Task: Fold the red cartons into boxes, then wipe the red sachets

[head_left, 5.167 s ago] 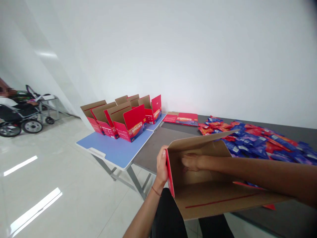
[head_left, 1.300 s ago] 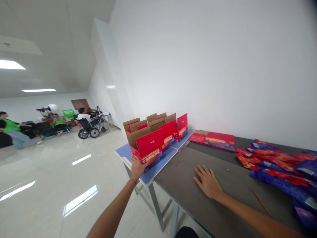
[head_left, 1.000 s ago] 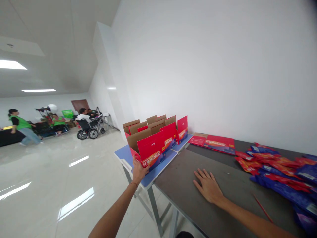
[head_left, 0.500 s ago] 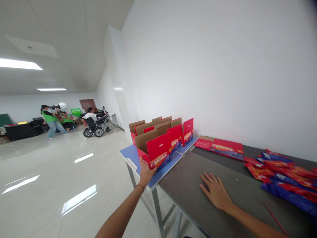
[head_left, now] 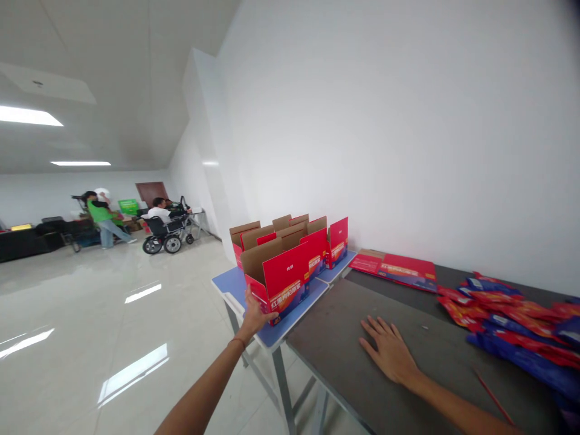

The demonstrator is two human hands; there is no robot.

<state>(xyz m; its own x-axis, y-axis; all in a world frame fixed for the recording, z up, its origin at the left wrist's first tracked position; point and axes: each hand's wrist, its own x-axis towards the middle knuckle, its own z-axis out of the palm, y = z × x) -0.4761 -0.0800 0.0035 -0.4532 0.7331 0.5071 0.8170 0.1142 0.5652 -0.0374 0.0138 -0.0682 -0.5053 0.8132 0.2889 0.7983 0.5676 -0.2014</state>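
1. Red and blue foil packets (head_left: 512,332) lie heaped right of the right hand (head_left: 389,351).
2. A flattened red carton (head_left: 393,270) rests beyond that hand.
3. Far past the left hand (head_left: 256,315), a person (head_left: 156,212) sits in a wheelchair (head_left: 165,238).
4. A green-vested co-worker (head_left: 99,212) stands farther left.

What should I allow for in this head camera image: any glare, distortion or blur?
In the head view, the ceiling lights leave glare streaks on the glossy floor; wide-angle distortion slants the grey table; the distant wheelchair looks small and soft; the top right corner darkens.
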